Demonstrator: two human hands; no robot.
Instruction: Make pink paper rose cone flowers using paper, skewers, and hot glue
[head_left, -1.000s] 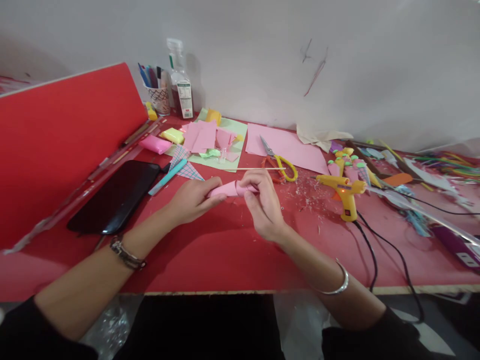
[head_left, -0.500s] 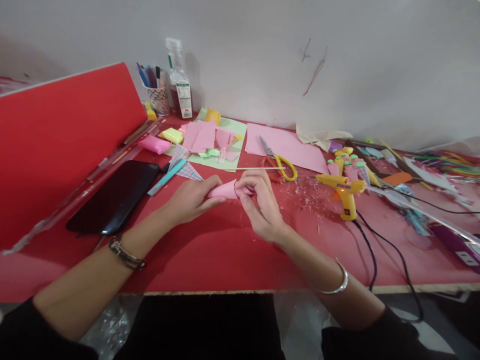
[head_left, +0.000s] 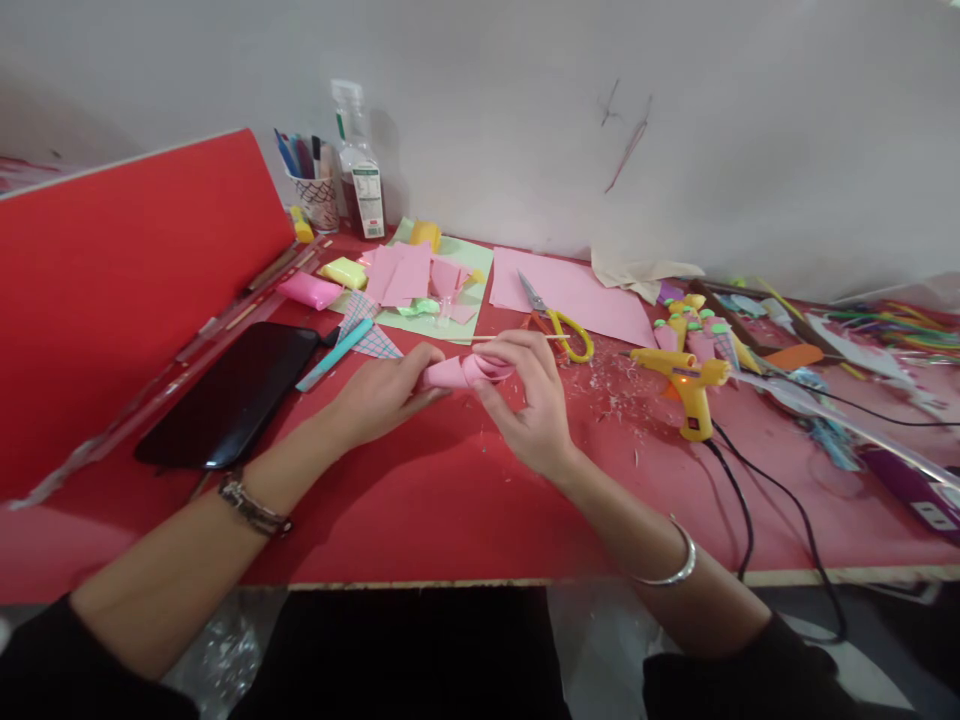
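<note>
A piece of pink paper (head_left: 450, 374), curled into a rolled shape, is held between my two hands above the red table. My left hand (head_left: 381, 393) pinches its narrower left end between thumb and fingers. At the wider, overlapping right end, my right hand (head_left: 526, 400) grips the paper with thumb below and fingers over the top. Just behind my right hand lie scissors (head_left: 571, 338) with yellow and orange handles, and a thin stick (head_left: 555, 337) rests across them.
A yellow glue gun (head_left: 691, 385) with black cords lies at the right. A black phone (head_left: 232, 395) lies at the left. Pink paper pieces (head_left: 405, 272), a glass bottle (head_left: 363, 175) and a pen cup (head_left: 315, 200) stand or lie at the back.
The pink paper's right end has turned and now shows overlapping curled layers. My right hand's fingers have opened slightly wider around it.
</note>
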